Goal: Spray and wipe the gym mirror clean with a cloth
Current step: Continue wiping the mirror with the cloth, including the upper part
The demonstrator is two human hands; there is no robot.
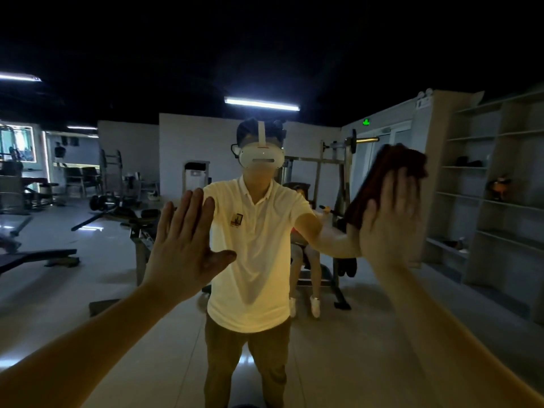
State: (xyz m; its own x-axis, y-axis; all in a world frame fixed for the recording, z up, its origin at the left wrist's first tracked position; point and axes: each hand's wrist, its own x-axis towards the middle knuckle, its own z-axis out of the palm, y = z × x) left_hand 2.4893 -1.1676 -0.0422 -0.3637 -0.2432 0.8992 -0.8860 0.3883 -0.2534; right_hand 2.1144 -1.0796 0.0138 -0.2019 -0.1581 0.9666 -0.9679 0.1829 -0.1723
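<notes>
The gym mirror point(88, 290) fills the whole view and reflects me in a pale shirt and headset. My left hand point(185, 245) lies flat against the glass, fingers straight and together, thumb spread to the right. My right hand point(388, 219) presses a dark red-brown cloth point(382, 178) flat onto the mirror with straight fingers, higher up on the right. The cloth sticks out above and to the left of that hand. No spray bottle is in view.
The mirror shows the dim gym behind me: a weight bench and barbell rack point(332, 178), dumbbells and machines at the left, open shelving point(477, 184) at the right, ceiling strip lights point(262, 103).
</notes>
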